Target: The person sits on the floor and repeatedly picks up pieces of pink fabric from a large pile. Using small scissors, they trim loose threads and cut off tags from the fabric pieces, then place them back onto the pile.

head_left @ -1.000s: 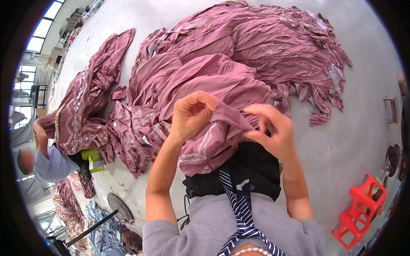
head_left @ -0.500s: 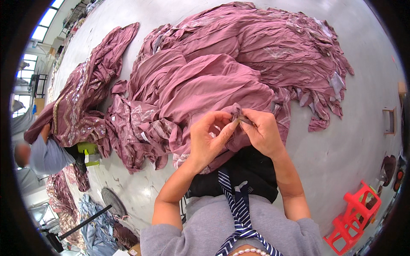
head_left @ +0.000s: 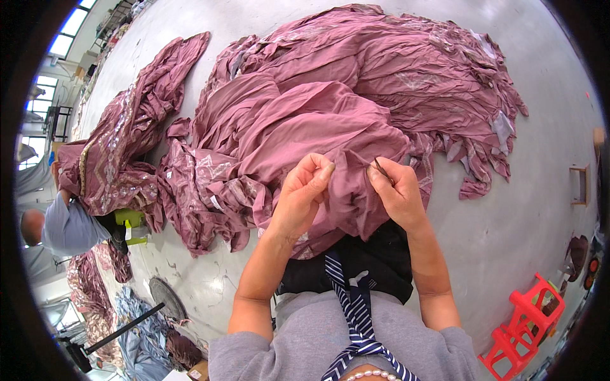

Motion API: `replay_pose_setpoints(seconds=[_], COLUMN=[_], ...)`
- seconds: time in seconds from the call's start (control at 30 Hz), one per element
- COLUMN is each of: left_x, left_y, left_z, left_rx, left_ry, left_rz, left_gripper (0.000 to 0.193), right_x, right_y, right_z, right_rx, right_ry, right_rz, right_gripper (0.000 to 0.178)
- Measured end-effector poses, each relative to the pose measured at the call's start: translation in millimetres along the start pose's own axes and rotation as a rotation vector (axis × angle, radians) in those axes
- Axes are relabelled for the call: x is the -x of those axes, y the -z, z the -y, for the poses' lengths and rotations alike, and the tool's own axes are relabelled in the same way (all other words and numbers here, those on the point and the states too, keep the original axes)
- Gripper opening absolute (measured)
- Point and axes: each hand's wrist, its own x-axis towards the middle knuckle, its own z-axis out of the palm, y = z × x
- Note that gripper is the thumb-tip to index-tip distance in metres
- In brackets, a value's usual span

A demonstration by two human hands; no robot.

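Observation:
A dusty-pink garment (head_left: pixel 348 193) is stretched between my two hands above my lap. My left hand (head_left: pixel 304 190) pinches its edge between thumb and fingers. The fingers of my right hand (head_left: pixel 397 190) are closed at the other end of the stretched part. A thin, dark, pointed tool (head_left: pixel 380 167) sticks out of the right hand; most of it is hidden, so its exact kind does not show. Beyond the hands, more of the same pink cloth (head_left: pixel 298 120) spreads in a large crumpled heap, some of it with pale zigzag patterns.
At the left, a person (head_left: pixel 70 222) in a grey-blue top handles a patterned pink garment (head_left: pixel 114 152). Red plastic stools (head_left: pixel 530 317) stand on the right. A black pole (head_left: pixel 127 327) and blue cloth (head_left: pixel 143 336) are at lower left.
My hands have drawn apart from a close pinch, the right one moving right, and the cloth between them is now spread. The dark tool's tip has come into sight.

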Motion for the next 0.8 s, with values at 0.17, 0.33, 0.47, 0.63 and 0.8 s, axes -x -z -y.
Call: replay_pose_setpoints(seconds=[0.17,0.33,0.47,0.63,0.8], left_x=[-3.9,4.5,5.4,1.1,-6.1], left_y=[-8.3,-9.3,-8.7,10.9,8.4], left_z=[1.3,-9.9,-20.5,-20.1,-6.2], left_rx=[0.034,-0.564,-0.737,-0.280,0.082], left_ry=[0.062,-0.093,-0.157,0.024,-0.025], left_rz=[-0.137,-0.081,-0.081,0.067,0.154], left_gripper=[0.012,0.027,0.017,0.007,0.010], right_x=[-0.2,1.1,2.1,0.6,-1.0], right_y=[0.8,5.9,11.2,18.4,16.8], right_z=[-1.9,0.2,9.8,3.4,0.6], right_rx=[-0.139,-0.114,-0.100,-0.308,-0.328], right_ry=[0.000,-0.019,-0.045,-0.126,-0.141], right_rz=[-0.033,-0.004,0.010,0.042,0.073], right_gripper=[0.030,0.032,0.031,0.029,0.030])
